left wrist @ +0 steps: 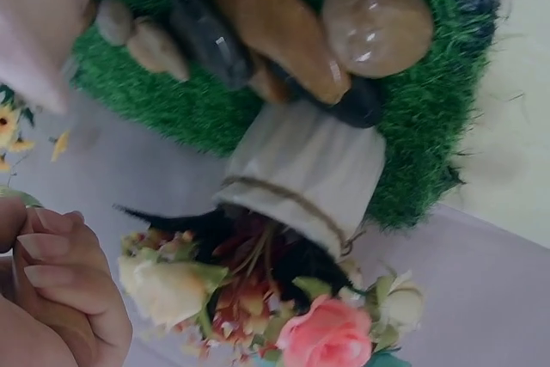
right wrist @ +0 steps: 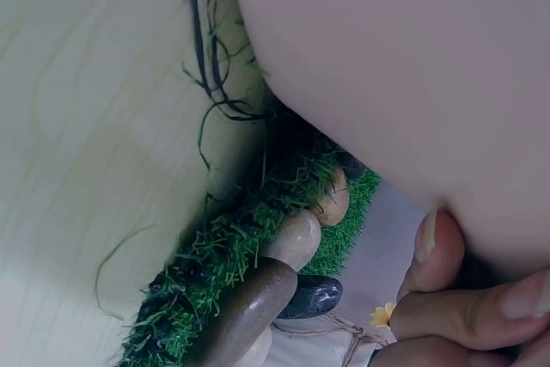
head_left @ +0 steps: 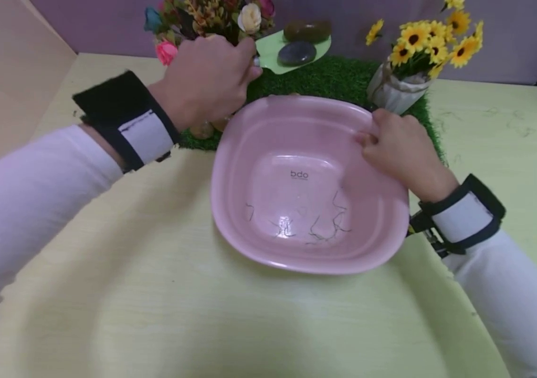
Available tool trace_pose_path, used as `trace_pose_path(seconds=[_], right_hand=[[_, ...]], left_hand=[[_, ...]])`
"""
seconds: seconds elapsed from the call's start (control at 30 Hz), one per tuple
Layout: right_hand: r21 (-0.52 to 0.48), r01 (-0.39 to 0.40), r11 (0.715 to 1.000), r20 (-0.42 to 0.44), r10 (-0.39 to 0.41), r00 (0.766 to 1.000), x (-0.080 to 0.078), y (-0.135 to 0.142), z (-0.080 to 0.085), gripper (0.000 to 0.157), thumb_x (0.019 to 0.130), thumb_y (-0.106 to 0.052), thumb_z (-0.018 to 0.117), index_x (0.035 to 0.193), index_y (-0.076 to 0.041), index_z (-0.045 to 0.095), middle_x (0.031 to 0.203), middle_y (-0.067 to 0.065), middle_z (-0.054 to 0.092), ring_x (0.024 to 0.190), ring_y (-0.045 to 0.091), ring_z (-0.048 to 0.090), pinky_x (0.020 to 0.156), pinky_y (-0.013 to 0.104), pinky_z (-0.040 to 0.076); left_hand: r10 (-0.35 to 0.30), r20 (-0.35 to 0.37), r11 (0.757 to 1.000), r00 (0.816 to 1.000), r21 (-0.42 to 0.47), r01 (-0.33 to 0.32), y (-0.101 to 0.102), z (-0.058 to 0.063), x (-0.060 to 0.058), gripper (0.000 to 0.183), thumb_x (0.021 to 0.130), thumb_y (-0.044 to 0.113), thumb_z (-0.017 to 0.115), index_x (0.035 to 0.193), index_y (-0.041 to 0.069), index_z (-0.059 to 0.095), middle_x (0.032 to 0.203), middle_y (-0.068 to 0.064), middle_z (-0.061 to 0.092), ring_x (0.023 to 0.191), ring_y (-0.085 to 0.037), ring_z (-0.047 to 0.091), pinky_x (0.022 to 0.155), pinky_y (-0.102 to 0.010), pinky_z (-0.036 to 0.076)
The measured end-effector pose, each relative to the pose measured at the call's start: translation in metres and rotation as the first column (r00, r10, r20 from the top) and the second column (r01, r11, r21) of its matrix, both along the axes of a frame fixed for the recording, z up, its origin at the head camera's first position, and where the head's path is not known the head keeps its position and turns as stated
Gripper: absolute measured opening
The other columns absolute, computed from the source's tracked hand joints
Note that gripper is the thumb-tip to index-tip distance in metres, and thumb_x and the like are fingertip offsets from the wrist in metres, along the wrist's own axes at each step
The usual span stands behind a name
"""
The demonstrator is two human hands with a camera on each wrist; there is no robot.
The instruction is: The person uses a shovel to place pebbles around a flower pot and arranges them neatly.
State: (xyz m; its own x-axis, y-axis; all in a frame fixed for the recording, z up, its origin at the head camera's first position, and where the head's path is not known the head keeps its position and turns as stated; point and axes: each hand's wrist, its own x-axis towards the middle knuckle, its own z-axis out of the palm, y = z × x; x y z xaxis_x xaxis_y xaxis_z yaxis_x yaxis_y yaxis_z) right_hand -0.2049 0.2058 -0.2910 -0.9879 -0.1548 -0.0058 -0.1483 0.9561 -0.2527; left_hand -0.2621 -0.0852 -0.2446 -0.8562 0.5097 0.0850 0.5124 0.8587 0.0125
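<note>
My left hand (head_left: pixel 209 79) grips the handle of a light green spatula (head_left: pixel 268 52) at the back, its fingers curled round it. A dark grey stone (head_left: pixel 296 53) and a brown stone (head_left: pixel 307 31) lie on the blade. My right hand (head_left: pixel 398 149) pinches the right rim of a pink wash basin (head_left: pixel 311 262), thumb inside the wall. The basin is tilted over the front of an artificial grass mat (head_left: pixel 344 73). Loose green strands (head_left: pixel 327 231) lie inside it. In the right wrist view, fingertips (right wrist: pixel 430 238) press against the basin's wall.
A white pot of yellow sunflowers (head_left: pixel 398 86) stands behind the right hand. Mixed artificial flowers (left wrist: pixel 322 333) fill another white pot (left wrist: pixel 305 178) at the back left. Several smooth stones (left wrist: pixel 378 27) sit on the mat. Green strands (head_left: pixel 518 123) are scattered on the table's right side.
</note>
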Motion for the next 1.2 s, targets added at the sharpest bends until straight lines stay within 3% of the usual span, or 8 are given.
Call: trace_pose_path(seconds=[0.17, 0.67, 0.83, 1.07, 1.2], right_hand=[[0.000, -0.002, 1.000, 0.000, 0.002, 1.000, 0.000, 0.000, 0.000, 0.033, 0.099, -0.031, 0.051, 0.085, -0.002, 0.048, 0.063, 0.011, 0.042, 0.053, 0.027, 0.047, 0.048, 0.035, 0.035], [-0.005, 0.004, 1.000, 0.006, -0.004, 1.000, -0.001, -0.001, 0.000, 0.032, 0.099, -0.031, 0.052, 0.085, -0.003, 0.047, 0.064, 0.011, 0.042, 0.053, 0.027, 0.047, 0.047, 0.034, 0.036], [-0.004, 0.001, 1.000, 0.007, -0.001, 1.000, -0.001, 0.000, 0.000, 0.032, 0.099, -0.031, 0.051, 0.086, -0.002, 0.048, 0.064, 0.011, 0.042, 0.053, 0.027, 0.047, 0.047, 0.034, 0.036], [-0.015, 0.002, 1.000, 0.015, -0.002, 1.000, 0.000, 0.001, 0.000, 0.032, 0.099, -0.030, 0.051, 0.087, -0.002, 0.048, 0.064, 0.011, 0.043, 0.052, 0.026, 0.047, 0.047, 0.034, 0.036], [-0.016, -0.004, 1.000, 0.011, 0.004, 1.000, -0.001, 0.000, 0.000, 0.031, 0.099, -0.030, 0.052, 0.086, -0.002, 0.048, 0.063, 0.010, 0.042, 0.052, 0.026, 0.047, 0.047, 0.034, 0.036]], left_hand=[[0.019, 0.038, 0.999, 0.999, -0.032, -0.018, 0.000, -0.009, -0.004, 0.047, 0.107, 0.038, 0.022, 0.118, 0.003, 0.050, 0.073, -0.011, 0.049, 0.070, -0.035, 0.059, 0.059, -0.045, 0.049], [-0.003, 0.019, 0.999, 1.000, -0.034, 0.004, -0.004, -0.022, -0.006, 0.044, 0.107, 0.033, 0.028, 0.122, 0.001, 0.055, 0.068, -0.009, 0.049, 0.055, -0.028, 0.054, 0.046, -0.033, 0.039], [-0.009, -0.011, 0.999, 1.000, -0.046, 0.009, -0.011, -0.028, -0.009, 0.041, 0.107, 0.031, 0.030, 0.116, 0.000, 0.055, 0.068, -0.010, 0.049, 0.056, -0.030, 0.054, 0.047, -0.036, 0.039], [0.014, 0.030, 0.997, 0.999, -0.080, -0.012, -0.020, -0.037, -0.013, 0.042, 0.108, 0.031, 0.028, 0.116, 0.000, 0.055, 0.071, -0.011, 0.050, 0.060, -0.030, 0.054, 0.047, -0.036, 0.039], [-0.006, 0.010, 0.997, 1.000, -0.073, 0.006, -0.030, -0.045, -0.013, 0.037, 0.107, 0.030, 0.033, 0.110, 0.001, 0.056, 0.070, -0.011, 0.050, 0.058, -0.030, 0.054, 0.048, -0.038, 0.040]])
